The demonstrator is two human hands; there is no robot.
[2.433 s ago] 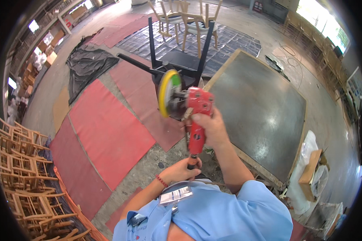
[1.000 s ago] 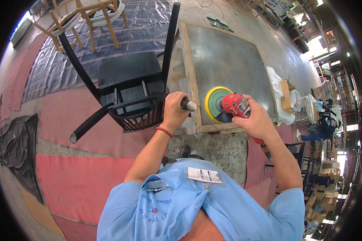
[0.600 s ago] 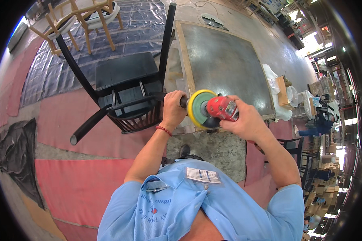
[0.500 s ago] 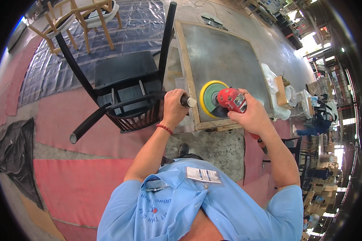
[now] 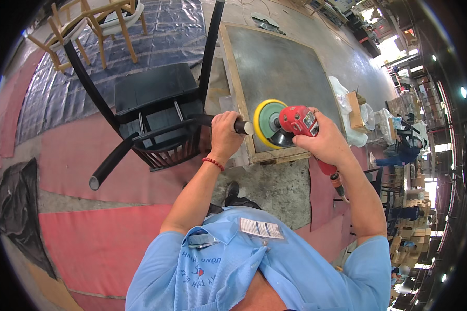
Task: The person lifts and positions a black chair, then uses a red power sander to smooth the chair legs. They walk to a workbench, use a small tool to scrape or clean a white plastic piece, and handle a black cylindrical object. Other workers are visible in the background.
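Note:
My left hand (image 5: 226,136) is wrapped round a leg of a black wooden chair (image 5: 155,85), close to the leg's pale round end. The chair is tipped over, with its legs pointing toward me and upward and its slatted back low down. In my right hand (image 5: 324,145) is a red disc sander (image 5: 297,120). Its round pad (image 5: 269,120), green with a yellow rim, faces the leg end at a very small gap or touching; I cannot tell which. A hose fitting (image 5: 338,184) hangs below the right hand.
A wood-framed grey board (image 5: 290,67) lies beyond the sander. Light wooden chairs (image 5: 117,28) stand at the far left on dark plastic sheeting (image 5: 166,31). Red mats (image 5: 104,243) cover part of the concrete. A person (image 5: 407,153) and stacked boxes are at the right.
The sander has moved slightly left, bringing its pad closer to the chair leg's end. My left hand keeps its hold on the leg. The whole view has shifted a little.

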